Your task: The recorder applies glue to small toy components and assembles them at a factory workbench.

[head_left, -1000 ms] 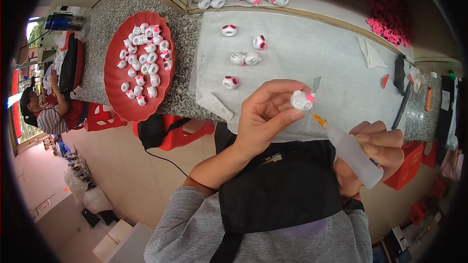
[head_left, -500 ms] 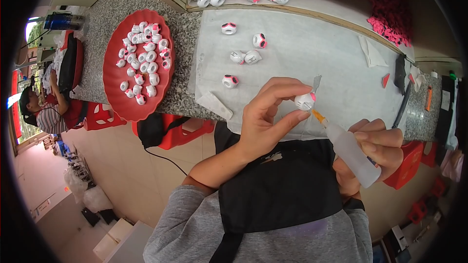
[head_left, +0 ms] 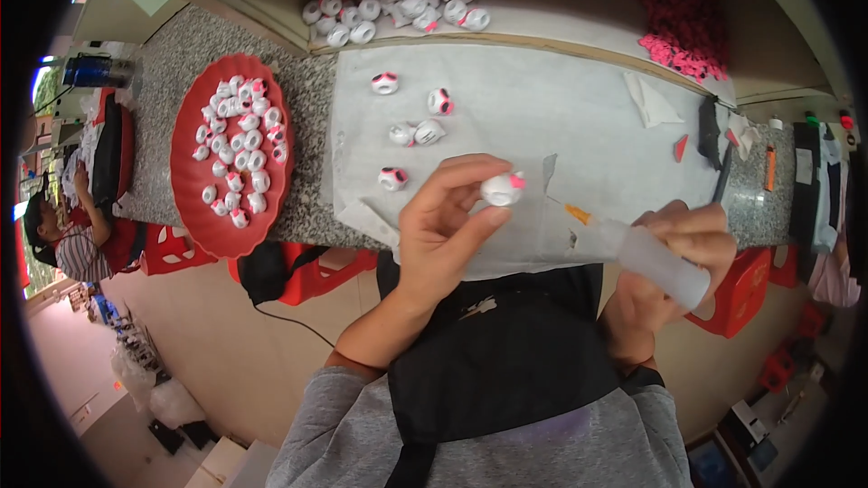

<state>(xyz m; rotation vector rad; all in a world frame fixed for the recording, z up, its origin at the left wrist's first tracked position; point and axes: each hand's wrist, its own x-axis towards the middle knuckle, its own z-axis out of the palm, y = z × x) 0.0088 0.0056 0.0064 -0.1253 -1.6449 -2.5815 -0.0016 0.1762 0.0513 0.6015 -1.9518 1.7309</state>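
Granite counter (head_left: 190,45) — left hand (head_left: 443,235) raised, pinching white bead (head_left: 500,188).

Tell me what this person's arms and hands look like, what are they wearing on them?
Both hands are bare: no gloves, rings or watch show on the left hand or the right hand. Grey sleeves are pushed up to about the elbows, leaving the forearms uncovered. A black apron hangs over the grey top.

A red tray (head_left: 194,212) of white beads sits beside red stools (head_left: 172,251).
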